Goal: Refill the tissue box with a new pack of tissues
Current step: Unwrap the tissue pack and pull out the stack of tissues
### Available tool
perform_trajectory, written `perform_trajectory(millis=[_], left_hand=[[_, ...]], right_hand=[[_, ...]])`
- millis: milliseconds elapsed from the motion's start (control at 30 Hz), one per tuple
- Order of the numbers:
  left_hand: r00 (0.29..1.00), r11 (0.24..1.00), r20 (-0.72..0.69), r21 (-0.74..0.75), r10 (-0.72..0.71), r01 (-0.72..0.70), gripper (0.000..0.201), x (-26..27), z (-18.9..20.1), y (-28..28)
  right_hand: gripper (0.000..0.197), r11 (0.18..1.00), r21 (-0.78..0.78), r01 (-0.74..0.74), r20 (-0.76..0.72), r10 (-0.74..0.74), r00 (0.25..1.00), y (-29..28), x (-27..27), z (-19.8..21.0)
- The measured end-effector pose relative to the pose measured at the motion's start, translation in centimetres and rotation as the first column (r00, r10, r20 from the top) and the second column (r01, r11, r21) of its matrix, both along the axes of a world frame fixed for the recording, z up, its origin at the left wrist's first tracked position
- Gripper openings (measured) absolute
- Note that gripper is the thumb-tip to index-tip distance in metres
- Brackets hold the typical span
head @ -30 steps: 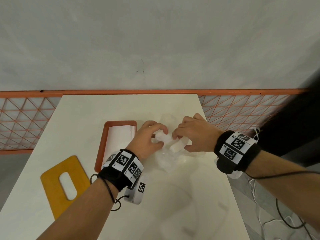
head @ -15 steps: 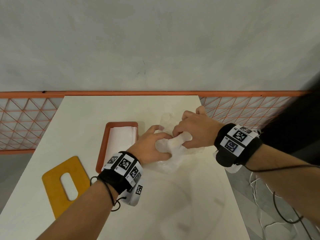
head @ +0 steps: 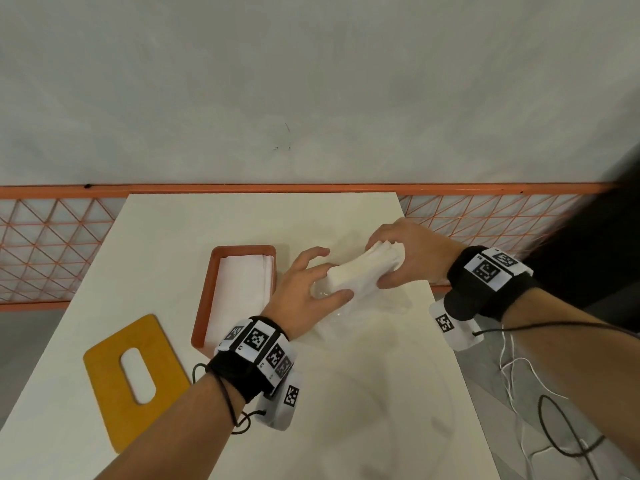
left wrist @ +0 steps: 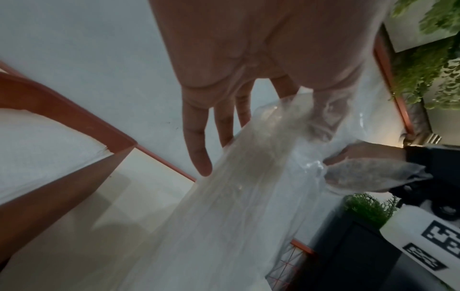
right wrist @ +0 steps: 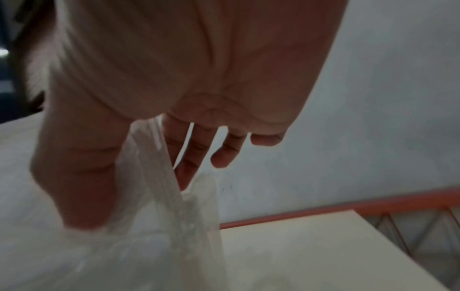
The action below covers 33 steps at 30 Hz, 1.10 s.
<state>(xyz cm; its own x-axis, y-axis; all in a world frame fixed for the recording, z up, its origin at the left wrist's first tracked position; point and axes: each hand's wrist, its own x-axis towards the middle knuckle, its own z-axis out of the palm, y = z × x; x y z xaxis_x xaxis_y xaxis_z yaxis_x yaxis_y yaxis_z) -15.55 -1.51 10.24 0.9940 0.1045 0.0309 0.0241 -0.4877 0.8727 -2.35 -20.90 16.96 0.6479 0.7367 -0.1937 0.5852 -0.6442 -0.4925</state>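
— What's changed since a moment ago?
— The right hand (head: pixel 412 258) has drawn the white folded tissue stack (head: pixel 363 273) up and rightward, gripping its end.
— And the other?
— The left hand (head: pixel 304 289) pinches the clear plastic wrapper (left wrist: pixel 248 187), beside the orange rectangular tissue box (head: pixel 211 292) on the white table (head: pixel 166 244).

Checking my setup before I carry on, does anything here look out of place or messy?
Only mid-task disorder: the yellow slotted lid lies off the orange tissue box, and the right hand squeezes the white tissue stack out of shape above its crumpled clear wrapper.
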Motion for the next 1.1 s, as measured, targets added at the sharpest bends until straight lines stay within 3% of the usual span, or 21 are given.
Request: perform_trajectory(millis=[133,233,400,600,766,900,966,1033,1100], left_hand=[[0.999,0.999,-0.04,0.029,-0.012,0.013,0.053,-0.1,-0.2,0.2],[0.997,0.997,-0.079,0.074,-0.013,0.019,0.047,0.0,-0.5,0.2],[0.999,0.997,-0.036,-0.069,0.02,-0.023,0.031,0.0,-0.4,0.1],[0.994,0.999,-0.109,-0.038,0.0,-0.004,0.046,-0.2,-0.4,-0.1],[0.999,0.991,-0.044,-0.131,0.014,-0.02,0.037,0.0,-0.3,-0.4],[0.995,0.905,-0.023,-0.413,0.099,-0.099,0.086,-0.6,-0.6,-0.4],[0.991,0.853,-0.023,-0.507,0.13,-0.124,0.1,-0.8,-1.5,-0.5],[0.994,0.852,-0.061,-0.512,0.091,-0.109,0.113,-0.7,-2.4,-0.6],[0.989,0.907,-0.139,-0.407,0.058,-0.11,0.124,-0.2,-3.5,-0.7]], right_hand=[[0.039,0.976,0.182,0.117,-0.247,-0.07,0.966,-0.4,-0.3,-0.1],[0.037,0.934,0.292,0.208,-0.369,-0.09,0.925,-0.7,-0.4,-0.6],[0.04,0.946,0.237,0.222,-0.356,-0.128,0.926,-1.1,-0.6,-2.6],[0.036,0.896,0.296,0.331,-0.491,-0.154,0.857,-1.1,-0.6,-2.5],[0.038,0.879,0.31,0.361,-0.564,-0.136,0.815,-1.3,-0.6,-3.2],[0.036,0.806,0.398,0.438,-0.619,-0.116,0.777,-1.3,-0.3,-3.5],[0.037,0.759,0.44,0.479,-0.647,-0.102,0.755,-1.6,0.2,-3.9],[0.036,0.727,0.455,0.514,-0.672,-0.099,0.734,-1.8,0.8,-4.4],[0.03,0.683,0.449,0.576,-0.7,-0.131,0.702,-1.8,1.6,-4.8]])
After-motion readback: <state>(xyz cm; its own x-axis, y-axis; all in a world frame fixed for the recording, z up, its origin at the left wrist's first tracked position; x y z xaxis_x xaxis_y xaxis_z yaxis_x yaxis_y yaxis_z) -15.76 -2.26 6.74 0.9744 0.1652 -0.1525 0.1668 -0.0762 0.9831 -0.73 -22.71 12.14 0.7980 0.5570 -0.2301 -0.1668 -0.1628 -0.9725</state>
